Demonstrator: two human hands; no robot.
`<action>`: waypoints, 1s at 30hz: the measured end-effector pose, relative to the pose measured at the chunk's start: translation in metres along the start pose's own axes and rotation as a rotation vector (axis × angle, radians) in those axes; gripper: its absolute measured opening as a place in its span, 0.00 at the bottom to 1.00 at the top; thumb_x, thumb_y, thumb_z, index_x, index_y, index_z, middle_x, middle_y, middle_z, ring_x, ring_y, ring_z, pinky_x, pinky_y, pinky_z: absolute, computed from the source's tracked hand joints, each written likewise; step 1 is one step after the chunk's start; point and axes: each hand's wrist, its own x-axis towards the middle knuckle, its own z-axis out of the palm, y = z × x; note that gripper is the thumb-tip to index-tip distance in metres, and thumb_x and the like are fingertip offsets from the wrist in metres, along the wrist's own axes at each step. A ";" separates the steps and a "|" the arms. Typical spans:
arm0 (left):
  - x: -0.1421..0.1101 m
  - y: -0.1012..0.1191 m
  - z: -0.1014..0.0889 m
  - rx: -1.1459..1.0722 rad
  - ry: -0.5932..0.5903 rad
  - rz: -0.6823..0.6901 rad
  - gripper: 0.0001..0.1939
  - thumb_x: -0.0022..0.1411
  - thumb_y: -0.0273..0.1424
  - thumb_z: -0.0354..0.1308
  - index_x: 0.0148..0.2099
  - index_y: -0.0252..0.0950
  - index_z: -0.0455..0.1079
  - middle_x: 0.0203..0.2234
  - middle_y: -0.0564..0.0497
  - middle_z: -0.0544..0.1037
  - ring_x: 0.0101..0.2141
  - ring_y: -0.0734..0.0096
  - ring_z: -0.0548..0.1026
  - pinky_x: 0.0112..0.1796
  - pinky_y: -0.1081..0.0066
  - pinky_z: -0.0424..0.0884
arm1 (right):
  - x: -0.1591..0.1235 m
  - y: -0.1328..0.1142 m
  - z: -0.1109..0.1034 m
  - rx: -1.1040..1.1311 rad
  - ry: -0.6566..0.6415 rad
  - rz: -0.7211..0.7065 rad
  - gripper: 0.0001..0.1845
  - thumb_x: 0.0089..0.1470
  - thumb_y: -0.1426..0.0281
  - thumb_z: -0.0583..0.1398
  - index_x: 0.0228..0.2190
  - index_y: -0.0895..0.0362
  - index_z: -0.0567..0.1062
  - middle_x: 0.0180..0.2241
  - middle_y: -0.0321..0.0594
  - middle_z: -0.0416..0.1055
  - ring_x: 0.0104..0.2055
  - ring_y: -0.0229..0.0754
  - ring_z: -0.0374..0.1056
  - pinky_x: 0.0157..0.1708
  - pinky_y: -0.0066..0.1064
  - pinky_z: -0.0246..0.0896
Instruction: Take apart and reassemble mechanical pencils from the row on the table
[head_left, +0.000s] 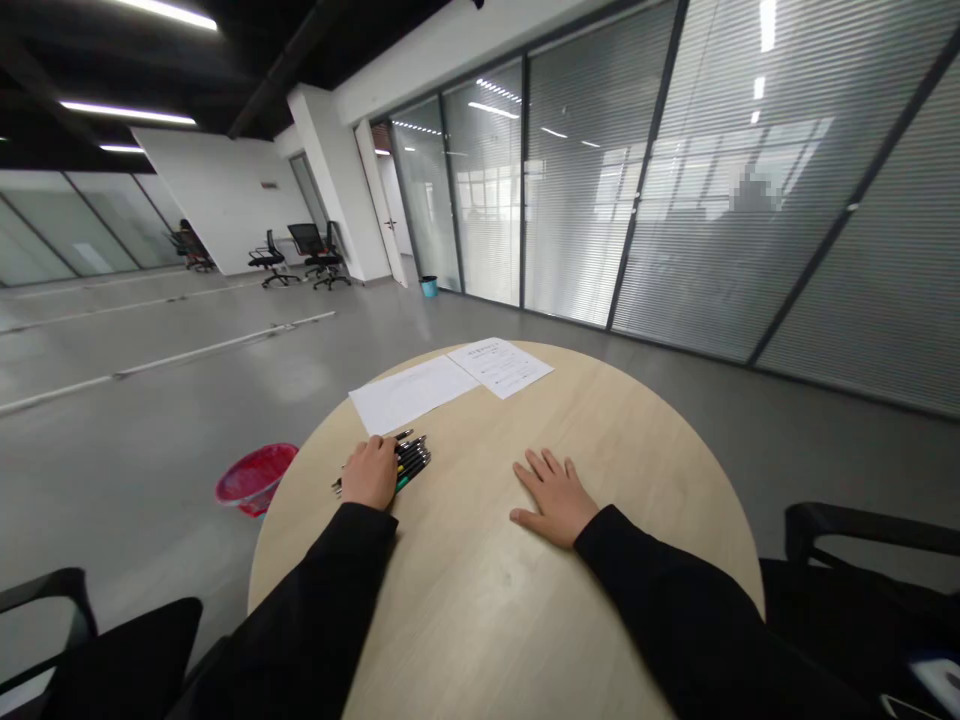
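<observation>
My left hand (370,472) lies over a bundle of several pens (413,459) on the left part of a round wooden table (480,600). Its fingers curl down over the pens, whose tips stick out to the right. My right hand (553,494) rests flat on the tabletop with its fingers spread, holding nothing. Two white paper sheets lie at the far edge: a blank one (410,393) and a printed one (500,365).
A red basin (253,478) stands on the grey floor left of the table. Black chairs sit at the lower left (90,640) and at the right (862,560). Glass walls with blinds run along the right. Office chairs stand far back.
</observation>
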 end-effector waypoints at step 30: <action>0.007 -0.008 0.002 -0.097 0.105 0.029 0.12 0.66 0.27 0.45 0.45 0.32 0.70 0.38 0.41 0.70 0.39 0.56 0.71 0.42 0.62 0.67 | -0.001 -0.001 -0.002 0.030 0.013 -0.003 0.47 0.54 0.40 0.49 0.66 0.53 0.49 0.70 0.48 0.34 0.70 0.62 0.28 0.62 0.60 0.24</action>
